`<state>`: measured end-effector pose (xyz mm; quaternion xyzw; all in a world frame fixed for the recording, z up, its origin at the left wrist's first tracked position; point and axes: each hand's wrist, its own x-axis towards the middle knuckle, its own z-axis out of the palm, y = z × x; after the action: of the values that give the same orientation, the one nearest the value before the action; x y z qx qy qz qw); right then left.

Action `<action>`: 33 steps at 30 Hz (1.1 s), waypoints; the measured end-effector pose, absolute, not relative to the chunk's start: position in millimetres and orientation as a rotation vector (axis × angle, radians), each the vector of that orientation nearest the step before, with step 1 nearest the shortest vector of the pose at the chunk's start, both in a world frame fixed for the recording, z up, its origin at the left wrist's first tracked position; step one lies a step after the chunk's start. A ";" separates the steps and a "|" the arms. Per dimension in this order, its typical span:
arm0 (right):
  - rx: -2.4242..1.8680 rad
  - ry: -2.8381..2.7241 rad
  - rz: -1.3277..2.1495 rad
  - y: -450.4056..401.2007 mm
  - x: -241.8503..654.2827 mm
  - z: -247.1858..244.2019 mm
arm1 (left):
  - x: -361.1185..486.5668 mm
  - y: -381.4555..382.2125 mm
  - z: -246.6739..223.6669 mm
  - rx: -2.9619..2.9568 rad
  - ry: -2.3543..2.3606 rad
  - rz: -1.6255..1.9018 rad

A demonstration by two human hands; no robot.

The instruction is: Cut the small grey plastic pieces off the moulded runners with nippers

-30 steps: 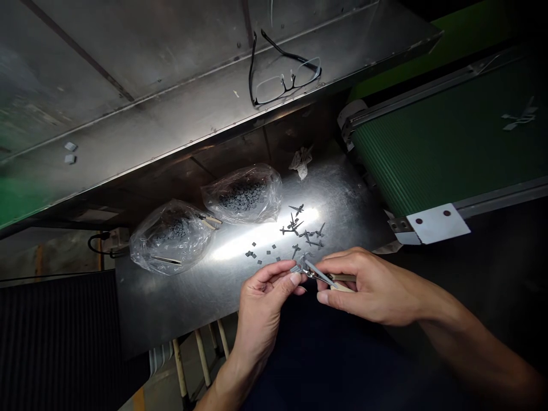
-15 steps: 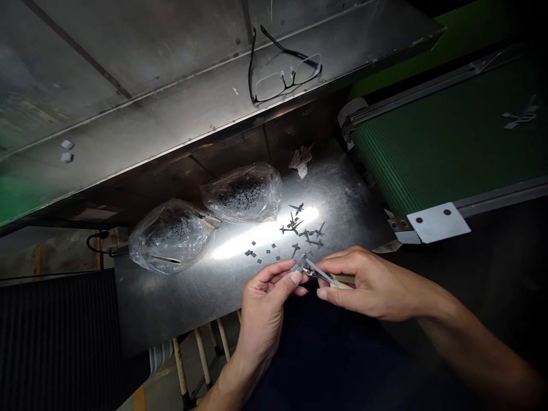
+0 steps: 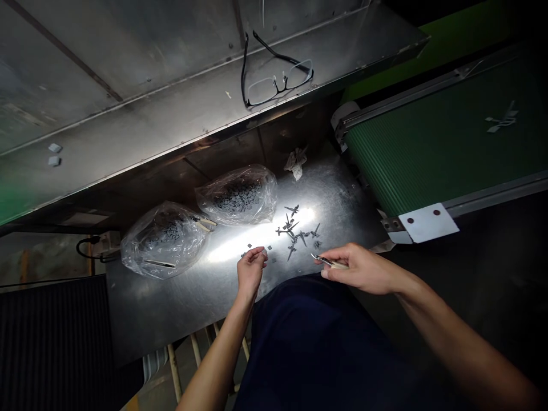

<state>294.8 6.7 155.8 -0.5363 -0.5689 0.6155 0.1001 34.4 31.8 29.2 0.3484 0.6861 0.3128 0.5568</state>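
My right hand (image 3: 362, 268) is closed around the cream handles of a pair of nippers (image 3: 327, 261), whose metal jaws point left above the steel table. My left hand (image 3: 250, 271) is low over the table, thumb and fingers pinched together. Something grey shows at its fingertips, too small to make out. Beside that hand lie small grey square pieces (image 3: 269, 248), some of them hidden by the fingers. Several grey branched plastic sprues (image 3: 292, 228) are heaped loosely between the two hands, farther back on the table.
Two clear plastic bags (image 3: 160, 260) (image 3: 240, 197) hold many small dark pieces. Tweezers (image 3: 160, 264) and a second pair of nippers (image 3: 204, 222) rest on the left bag. Glasses (image 3: 278, 85) lie on the upper steel ledge. A green conveyor belt (image 3: 428, 154) is at right, crumpled tissue (image 3: 296, 162) behind.
My left hand has moved left and away from the nippers, down toward the square pieces. The grey piece between both hands is gone from there. My right hand still holds the nippers.
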 end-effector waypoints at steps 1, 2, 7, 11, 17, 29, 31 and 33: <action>-1.595 -1.671 1.825 4.6 298.2 151.6 | 31.7 38.6 10.1 0.867 1.658 0.688; -1.601 -1.663 1.828 2.3 301.4 148.1 | 29.8 44.5 -6.3 0.919 1.690 0.646; -1.661 -1.598 1.815 -7.3 313.3 138.0 | 36.7 62.4 -46.5 1.238 1.748 0.525; -1.688 -1.572 1.778 -11.8 315.7 136.3 | 59.2 77.3 -58.3 1.448 1.677 0.482; -1.681 -1.577 1.759 -15.3 312.1 138.7 | 75.5 95.7 -73.3 1.476 1.625 0.468; -1.614 -1.584 1.847 -10.0 306.4 132.3 | 50.9 76.3 -71.9 1.063 1.563 0.543; -1.623 -1.571 1.842 -12.3 309.8 130.2 | 60.7 71.1 -73.5 1.059 1.550 0.530; -1.645 -1.546 1.830 -16.8 316.1 127.1 | 74.5 66.2 -75.2 1.083 1.539 0.506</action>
<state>316.1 -16.8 127.1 -0.5621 -0.5284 0.6253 0.1175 74.5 66.2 -75.2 0.4597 0.6535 0.2146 0.5617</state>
